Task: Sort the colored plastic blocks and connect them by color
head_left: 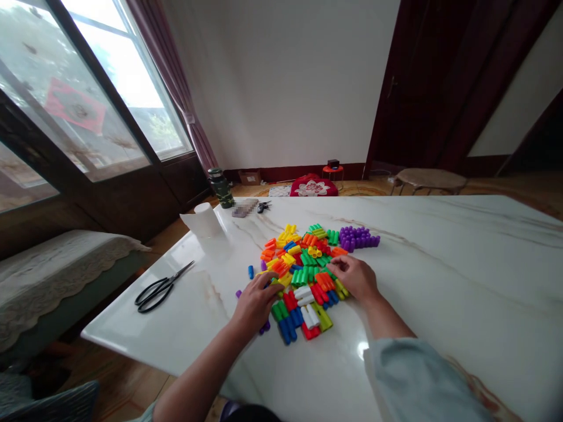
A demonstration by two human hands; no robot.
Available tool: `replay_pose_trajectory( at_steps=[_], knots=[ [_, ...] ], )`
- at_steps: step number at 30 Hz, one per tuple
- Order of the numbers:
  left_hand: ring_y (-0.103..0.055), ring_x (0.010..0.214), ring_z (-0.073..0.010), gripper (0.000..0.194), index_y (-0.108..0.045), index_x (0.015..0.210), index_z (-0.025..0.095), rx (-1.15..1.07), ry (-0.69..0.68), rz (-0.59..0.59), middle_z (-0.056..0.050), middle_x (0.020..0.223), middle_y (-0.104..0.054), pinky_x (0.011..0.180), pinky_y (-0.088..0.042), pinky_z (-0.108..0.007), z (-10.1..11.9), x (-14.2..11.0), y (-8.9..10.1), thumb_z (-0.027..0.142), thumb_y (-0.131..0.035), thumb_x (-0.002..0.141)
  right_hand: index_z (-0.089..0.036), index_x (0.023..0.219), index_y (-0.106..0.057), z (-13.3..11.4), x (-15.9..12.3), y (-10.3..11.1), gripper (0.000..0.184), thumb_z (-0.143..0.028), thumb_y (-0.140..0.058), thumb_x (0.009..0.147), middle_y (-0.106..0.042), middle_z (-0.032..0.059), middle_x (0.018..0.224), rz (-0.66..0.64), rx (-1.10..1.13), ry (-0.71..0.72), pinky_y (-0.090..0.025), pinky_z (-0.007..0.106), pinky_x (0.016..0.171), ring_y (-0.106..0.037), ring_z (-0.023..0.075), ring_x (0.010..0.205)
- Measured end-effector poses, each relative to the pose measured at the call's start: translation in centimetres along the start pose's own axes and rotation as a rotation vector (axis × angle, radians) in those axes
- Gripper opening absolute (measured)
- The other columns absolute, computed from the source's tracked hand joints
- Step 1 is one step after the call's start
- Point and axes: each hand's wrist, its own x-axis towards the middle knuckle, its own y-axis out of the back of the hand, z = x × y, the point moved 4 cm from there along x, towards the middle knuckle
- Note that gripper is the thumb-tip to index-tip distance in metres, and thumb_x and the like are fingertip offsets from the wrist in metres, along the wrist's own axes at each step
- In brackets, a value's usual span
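Observation:
Plastic tube-shaped building blocks [308, 274] in many colours lie in a pile on the white marbled table. Along the pile's left side, my left hand [257, 302] curls its fingers closed around a yellow-green building block, which is partly hidden. My right hand [355, 276] reaches in from the right, with thumb and fingertips pinched at a green building block. Near my hands, white blocks [310, 316], blue blocks [288, 329] and red blocks [310, 332] sit close together at the pile's front. Purple pieces [358, 238] stand in a cluster behind my right hand.
Black-handled scissors [160, 290] lie at the left of the table [444, 264]. A white paper roll [206, 221], a camouflage-patterned flask [221, 189] and a small dark key-like item [264, 206] stand or lie farther back. Beyond the table are a stool [428, 177] and a red cushion [314, 187].

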Motion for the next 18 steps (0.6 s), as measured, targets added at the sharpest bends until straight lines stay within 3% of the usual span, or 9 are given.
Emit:
replay_pose_trajectory(
  at_steps=[4, 8, 12, 15, 18],
  knots=[
    [-0.062, 0.100, -0.0205, 0.034, -0.070, 0.101, 0.025, -0.044, 0.024, 0.122, -0.006, 0.109, -0.066, 0.088, -0.052, -0.034, 0.2, 1.1, -0.1, 0.006, -0.051, 0.081, -0.028, 0.093, -0.073, -0.1, -0.3, 0.1, 0.028, -0.042, -0.068, 0.069, -0.072, -0.0022, 0.076, -0.096, 0.041, 0.030, -0.044, 0.025, 0.060, -0.063, 0.0154, 0.066],
    [-0.058, 0.106, -0.0231, 0.040, -0.070, 0.099, 0.024, -0.113, -0.015, 0.221, -0.005, 0.111, -0.066, 0.093, -0.049, -0.040, 2.2, 4.0, -0.5, 0.001, -0.049, 0.075, -0.028, 0.096, -0.073, 0.0, -0.3, 0.2, 0.031, -0.036, -0.069, 0.067, -0.069, -0.0023, 0.073, -0.121, 0.112, 0.021, -0.045, 0.026, 0.061, -0.060, 0.0147, 0.063],
    [-0.057, 0.112, -0.0259, 0.033, -0.065, 0.113, 0.024, -0.253, -0.048, 0.156, -0.009, 0.118, -0.063, 0.098, -0.047, -0.043, 5.6, 7.3, -2.1, 0.019, -0.060, 0.080, -0.022, 0.097, -0.071, -0.3, -0.3, -0.1, 0.033, -0.037, -0.070, 0.067, -0.067, -0.0013, 0.073, -0.123, 0.337, 0.014, -0.046, 0.027, 0.059, -0.056, 0.0140, 0.059],
    [-0.052, 0.121, -0.0323, 0.062, -0.053, 0.132, 0.022, -0.274, -0.058, 0.060, -0.014, 0.132, -0.055, 0.102, -0.044, -0.049, 7.6, 8.5, -3.7, 0.036, -0.071, 0.075, -0.018, 0.092, -0.068, -0.6, -0.3, -0.2, 0.032, -0.039, -0.070, 0.068, -0.068, 0.0008, 0.076, -0.091, 0.553, -0.017, -0.048, 0.028, 0.061, -0.059, 0.0153, 0.064],
    [-0.047, 0.128, -0.0360, 0.081, -0.042, 0.142, 0.026, -0.229, -0.056, -0.005, -0.014, 0.142, -0.047, 0.107, -0.038, -0.054, 8.0, 8.2, -5.1, 0.036, -0.075, 0.069, -0.017, 0.088, -0.064, -0.7, -0.2, 0.2, 0.034, -0.045, -0.069, 0.071, -0.067, 0.0020, 0.073, -0.003, 0.691, -0.090, -0.046, 0.027, 0.055, -0.059, 0.0158, 0.061]
  ],
)
